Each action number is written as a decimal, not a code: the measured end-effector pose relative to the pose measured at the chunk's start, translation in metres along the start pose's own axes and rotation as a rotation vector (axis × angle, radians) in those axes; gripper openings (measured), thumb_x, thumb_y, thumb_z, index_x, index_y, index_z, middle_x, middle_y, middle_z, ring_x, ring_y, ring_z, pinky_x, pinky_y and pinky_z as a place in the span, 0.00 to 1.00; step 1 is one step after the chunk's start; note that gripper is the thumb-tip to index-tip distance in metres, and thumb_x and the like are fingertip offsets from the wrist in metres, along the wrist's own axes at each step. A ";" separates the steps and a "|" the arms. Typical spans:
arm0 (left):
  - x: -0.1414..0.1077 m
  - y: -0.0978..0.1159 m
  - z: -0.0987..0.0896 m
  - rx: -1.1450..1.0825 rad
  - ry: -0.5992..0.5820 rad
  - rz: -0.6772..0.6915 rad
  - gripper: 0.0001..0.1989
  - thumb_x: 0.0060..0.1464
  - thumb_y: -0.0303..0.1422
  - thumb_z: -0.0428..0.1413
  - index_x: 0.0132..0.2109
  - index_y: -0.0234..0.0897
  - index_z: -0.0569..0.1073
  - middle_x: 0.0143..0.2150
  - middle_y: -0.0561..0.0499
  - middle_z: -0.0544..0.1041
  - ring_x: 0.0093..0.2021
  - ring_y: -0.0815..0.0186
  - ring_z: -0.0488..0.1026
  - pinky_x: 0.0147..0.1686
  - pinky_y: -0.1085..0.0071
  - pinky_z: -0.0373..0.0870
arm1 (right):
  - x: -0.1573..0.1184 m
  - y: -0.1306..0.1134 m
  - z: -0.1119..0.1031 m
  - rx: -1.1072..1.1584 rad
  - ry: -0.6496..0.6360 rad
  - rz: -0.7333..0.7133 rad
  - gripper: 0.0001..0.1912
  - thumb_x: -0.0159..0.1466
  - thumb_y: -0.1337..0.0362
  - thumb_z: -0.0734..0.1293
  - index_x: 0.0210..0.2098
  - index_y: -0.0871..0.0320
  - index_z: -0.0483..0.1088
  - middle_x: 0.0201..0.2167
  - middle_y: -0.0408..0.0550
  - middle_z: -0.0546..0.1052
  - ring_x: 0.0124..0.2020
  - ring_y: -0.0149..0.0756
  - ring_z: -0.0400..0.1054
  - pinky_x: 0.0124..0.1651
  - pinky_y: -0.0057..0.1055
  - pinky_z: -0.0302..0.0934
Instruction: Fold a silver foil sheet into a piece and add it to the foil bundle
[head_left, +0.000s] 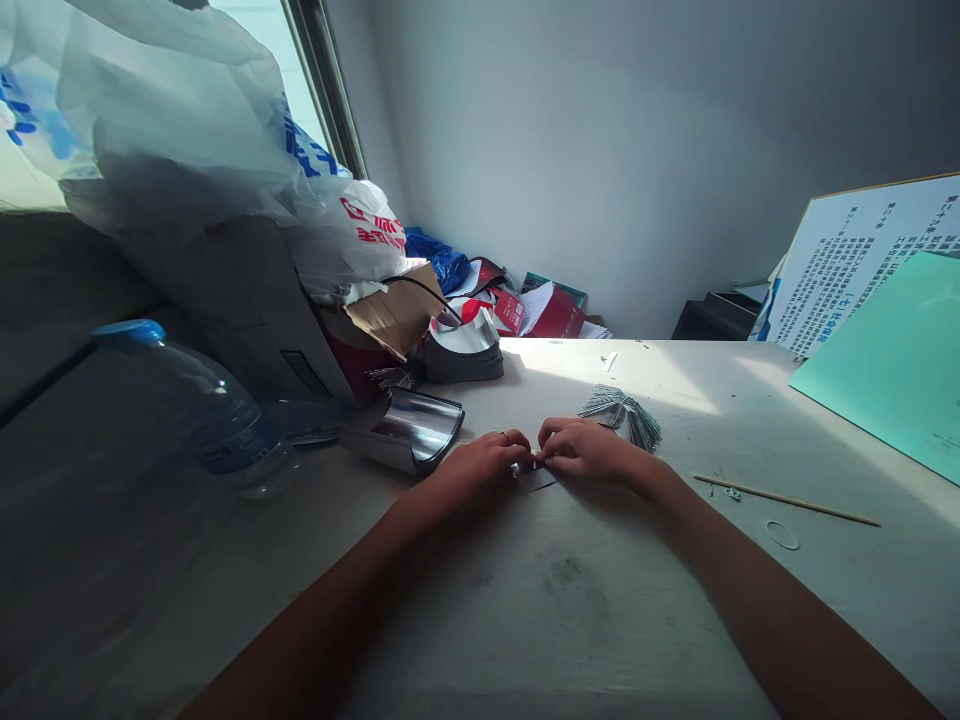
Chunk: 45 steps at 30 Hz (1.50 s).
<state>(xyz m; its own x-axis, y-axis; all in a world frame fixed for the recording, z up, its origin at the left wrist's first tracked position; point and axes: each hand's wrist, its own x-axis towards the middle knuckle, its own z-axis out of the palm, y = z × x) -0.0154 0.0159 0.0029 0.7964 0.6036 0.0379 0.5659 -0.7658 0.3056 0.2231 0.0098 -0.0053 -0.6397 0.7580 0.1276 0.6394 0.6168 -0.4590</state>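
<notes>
At the far left, a large translucent white plastic bag with blue print (187,110) rests on a dull grey cardboard box (244,300). In front of the box is a clear plastic bottle with a blue cap (232,415), which looks tilted in this view. Next comes a smaller white plastic bag with red lettering (364,235), then a shiny silver, trough-shaped piece (424,425) on the pale, smudged worktop (540,640). Just behind it sits a dark grey rounded item with a curled white lining (463,352).

The left hand (487,462), a thin ring on one finger, reaches in just beside the silver piece, its fingers bent and closed at the tips on a small whitish piece (535,461), too small to identify. That piece is between the two hands, near the middle of the worktop, above a thin flat pale strip (541,481). The right hand (583,448) meets it from the other side, fingers pinched on the same piece.

Just behind the right hand lies a fanned bundle of thin silvery wires (641,422). Farther right are a slender pale wooden stick (795,502), a thin whitish oval band (782,535) and a large mint-green sheet (892,365), which overlaps a white board printed with dark characters (840,255)
</notes>
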 end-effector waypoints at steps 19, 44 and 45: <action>-0.004 0.010 -0.003 0.055 0.018 -0.033 0.16 0.57 0.25 0.51 0.49 0.47 0.74 0.54 0.54 0.73 0.46 0.64 0.73 0.40 0.72 0.66 | 0.008 0.001 0.010 0.199 0.129 0.156 0.09 0.60 0.72 0.66 0.37 0.57 0.78 0.37 0.46 0.80 0.36 0.35 0.71 0.40 0.30 0.62; 0.000 0.000 0.006 -0.062 0.013 -0.080 0.16 0.61 0.29 0.50 0.51 0.48 0.77 0.53 0.51 0.73 0.43 0.66 0.75 0.46 0.73 0.69 | 0.005 0.021 -0.004 0.047 -0.062 0.382 0.18 0.59 0.56 0.72 0.47 0.50 0.71 0.65 0.49 0.63 0.67 0.52 0.53 0.67 0.47 0.48; 0.000 -0.001 0.006 -0.063 0.015 -0.082 0.16 0.61 0.29 0.50 0.51 0.48 0.77 0.53 0.51 0.73 0.43 0.66 0.75 0.46 0.73 0.69 | 0.005 0.021 -0.005 0.054 -0.073 0.383 0.18 0.58 0.56 0.73 0.48 0.50 0.71 0.66 0.49 0.62 0.68 0.52 0.51 0.68 0.47 0.47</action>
<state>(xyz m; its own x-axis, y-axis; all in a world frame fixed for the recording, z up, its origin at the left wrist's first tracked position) -0.0143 0.0152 -0.0033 0.7441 0.6676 0.0247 0.6142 -0.6983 0.3676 0.2353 0.0275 -0.0102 -0.3890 0.9128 -0.1243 0.8156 0.2785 -0.5072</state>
